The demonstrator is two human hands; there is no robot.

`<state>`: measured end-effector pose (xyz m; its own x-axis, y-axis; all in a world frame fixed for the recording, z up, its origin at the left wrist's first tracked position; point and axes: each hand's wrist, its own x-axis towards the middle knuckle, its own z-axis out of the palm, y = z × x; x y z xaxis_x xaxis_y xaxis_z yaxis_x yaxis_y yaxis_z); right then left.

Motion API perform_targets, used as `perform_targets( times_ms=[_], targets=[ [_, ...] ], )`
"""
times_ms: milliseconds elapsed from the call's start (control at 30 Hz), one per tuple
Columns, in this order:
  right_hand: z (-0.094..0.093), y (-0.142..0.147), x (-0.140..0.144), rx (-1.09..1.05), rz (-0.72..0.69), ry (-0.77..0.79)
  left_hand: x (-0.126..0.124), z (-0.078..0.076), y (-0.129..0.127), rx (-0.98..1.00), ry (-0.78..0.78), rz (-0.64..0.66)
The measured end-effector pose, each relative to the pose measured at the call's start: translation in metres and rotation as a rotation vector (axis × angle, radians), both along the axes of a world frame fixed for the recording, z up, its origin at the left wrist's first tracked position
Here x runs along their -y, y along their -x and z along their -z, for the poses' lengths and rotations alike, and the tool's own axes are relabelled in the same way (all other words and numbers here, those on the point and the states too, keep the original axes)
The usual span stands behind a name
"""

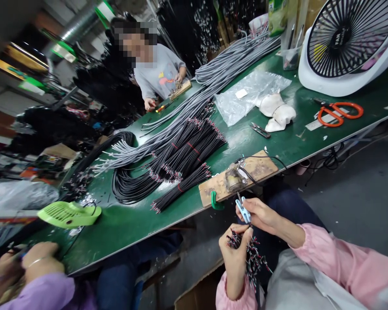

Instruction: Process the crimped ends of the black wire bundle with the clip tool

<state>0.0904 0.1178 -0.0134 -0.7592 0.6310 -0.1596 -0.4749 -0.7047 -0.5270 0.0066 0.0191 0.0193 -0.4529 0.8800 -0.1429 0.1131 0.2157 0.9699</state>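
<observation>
While your left hand (pixel 234 254) grips a bundle of black wires (pixel 250 256) with stripped ends, held over your lap just below the green table's (pixel 278 142) edge, your right hand (pixel 261 215) pinches small blue snips (pixel 243 209) directly above them, near the wooden board (pixel 233 178).

A single head-worn camera looks forward and down, tilted, from a seat at the near edge of a green bench (pixel 287 146). The wearer's hands sit close at the lower frame; a co-worker (pixel 158 73) appears far along the bench, upper left.
</observation>
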Motion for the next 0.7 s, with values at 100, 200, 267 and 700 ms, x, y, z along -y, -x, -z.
perform_targets(
  times_ms=[100, 200, 267, 700],
  targets=[
    [0.002, -0.001, 0.001, -0.031, -0.049, 0.011, -0.001, -0.001, 0.000, -0.009, -0.009, 0.009],
    [0.009, -0.004, 0.002, -0.039, -0.093, 0.037, -0.001, -0.001, 0.000, -0.035, -0.012, 0.024],
    [0.017, -0.007, 0.002, -0.030, -0.076, 0.076, -0.001, -0.002, 0.000, -0.047, -0.011, 0.034],
    [0.026, -0.050, 0.016, 0.336, -0.066, -0.363, 0.016, 0.019, -0.012, 0.190, 0.151, 0.009]
  ],
)
